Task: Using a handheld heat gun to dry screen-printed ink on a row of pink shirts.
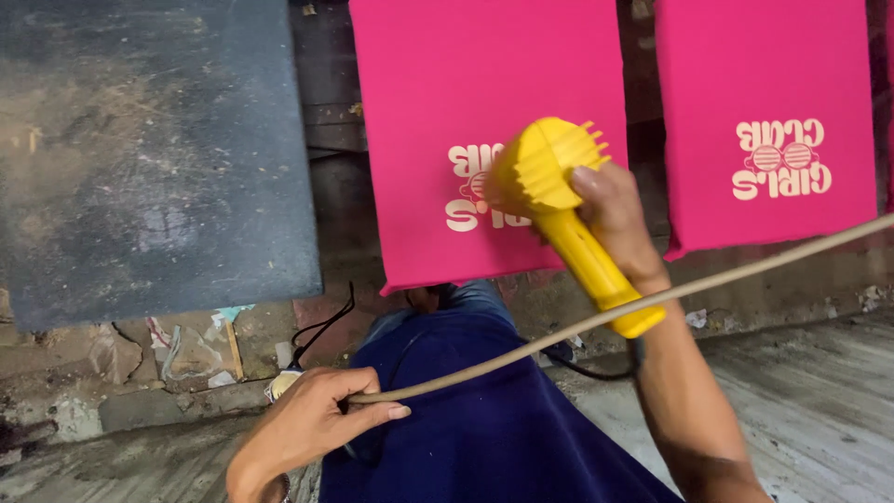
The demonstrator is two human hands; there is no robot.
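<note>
My right hand (616, 219) grips a yellow handheld dryer (563, 200) by its handle, its round head pointing down over the cream print on a bright pink fabric panel (484, 84). A beige cord (745, 270) runs from the right edge across the view into my left hand (317, 419), which is closed around it near my lap. A second pink panel (764, 56) with the same cream print lies to the right. My dark blue garment (484, 428) fills the lower middle.
A bare dark grey, worn pallet board (149, 140) lies at the left. Black cables (321, 326) hang below the pink panel. Peeling paper scraps (191, 349) stick to the rough bench front, and a grey floor (819, 391) shows at lower right.
</note>
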